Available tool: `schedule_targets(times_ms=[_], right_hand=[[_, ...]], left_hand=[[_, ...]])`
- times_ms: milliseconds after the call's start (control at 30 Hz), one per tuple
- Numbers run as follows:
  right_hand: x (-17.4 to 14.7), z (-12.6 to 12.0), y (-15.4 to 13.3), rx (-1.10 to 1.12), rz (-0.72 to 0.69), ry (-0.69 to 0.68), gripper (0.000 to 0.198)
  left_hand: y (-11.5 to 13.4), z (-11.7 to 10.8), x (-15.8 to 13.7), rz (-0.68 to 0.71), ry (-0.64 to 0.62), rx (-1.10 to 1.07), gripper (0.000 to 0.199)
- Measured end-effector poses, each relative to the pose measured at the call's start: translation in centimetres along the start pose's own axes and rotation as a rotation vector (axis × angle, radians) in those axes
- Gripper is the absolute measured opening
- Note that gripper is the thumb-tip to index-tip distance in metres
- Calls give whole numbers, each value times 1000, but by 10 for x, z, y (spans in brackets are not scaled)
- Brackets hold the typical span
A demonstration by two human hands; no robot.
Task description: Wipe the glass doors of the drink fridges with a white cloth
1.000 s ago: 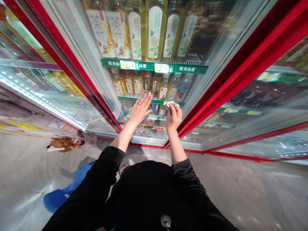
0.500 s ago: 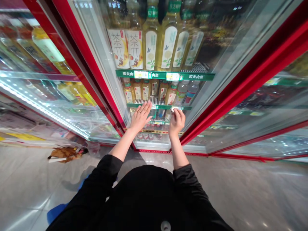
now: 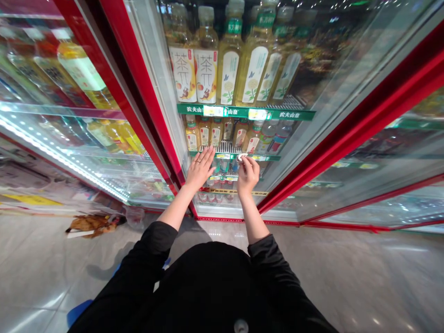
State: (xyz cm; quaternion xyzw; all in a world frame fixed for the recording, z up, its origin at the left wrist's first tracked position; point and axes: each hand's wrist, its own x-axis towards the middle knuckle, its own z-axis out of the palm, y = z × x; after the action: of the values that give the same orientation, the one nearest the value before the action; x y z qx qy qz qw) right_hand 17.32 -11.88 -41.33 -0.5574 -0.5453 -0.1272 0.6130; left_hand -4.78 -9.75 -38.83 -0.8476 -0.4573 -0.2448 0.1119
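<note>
In front of a glass fridge door (image 3: 333,78), my left hand (image 3: 201,169) is stretched out with its fingers together and flat. It appears to rest against the glass; a ring is on one finger. To its right, my right hand (image 3: 248,175) pinches a small crumpled white piece (image 3: 242,157), possibly tissue or cloth, at the glass. Behind the door, tall bottles of pale yellow tea (image 3: 255,74) and cartoon-labelled tea bottles (image 3: 206,76) stand on the upper shelf. Smaller bottles (image 3: 215,133) line the shelf just beyond my fingertips.
Red door frames (image 3: 145,88) run down both sides of the glass. A neighbouring cooler (image 3: 62,111) with bottles stands at the left, another glass door at the right. On the grey tiled floor (image 3: 347,277), a brown item (image 3: 92,225) lies by the left cooler.
My right hand has shifted a little left with the white piece, closer to my left hand. My left hand stays nearly in place. The view has tilted slightly, so the shelves appear further right and lower.
</note>
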Motion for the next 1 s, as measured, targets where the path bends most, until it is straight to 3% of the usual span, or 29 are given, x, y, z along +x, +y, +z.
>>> schedule_targets(times_ms=[100,200,433,600,700,867,1000], right_hand=[[5,7,-6,-56,20,16,41],[6,20,-21,-64,-23,-53,39],[-6,20,-34,-55,-64,-133,42],[1,24,-34,-49,40,-47,43],[1,37,-45,-38,8,-24,42],[-12,44,-59,-47,-123,-135,39],[-19,35,-55,-46,-144,-116,45]], left_hand=[[-3,-1,-5,-3,-58,14,96],[-5,-1,-6,11,-58,25,91],[-11,0,-7,91,13,26,102],[-13,-16,-8,102,16,8,103],[-15,-28,-7,82,34,6,104],[-33,-40,-7,27,40,-11,104],[-57,-41,-11,14,77,-21,109]])
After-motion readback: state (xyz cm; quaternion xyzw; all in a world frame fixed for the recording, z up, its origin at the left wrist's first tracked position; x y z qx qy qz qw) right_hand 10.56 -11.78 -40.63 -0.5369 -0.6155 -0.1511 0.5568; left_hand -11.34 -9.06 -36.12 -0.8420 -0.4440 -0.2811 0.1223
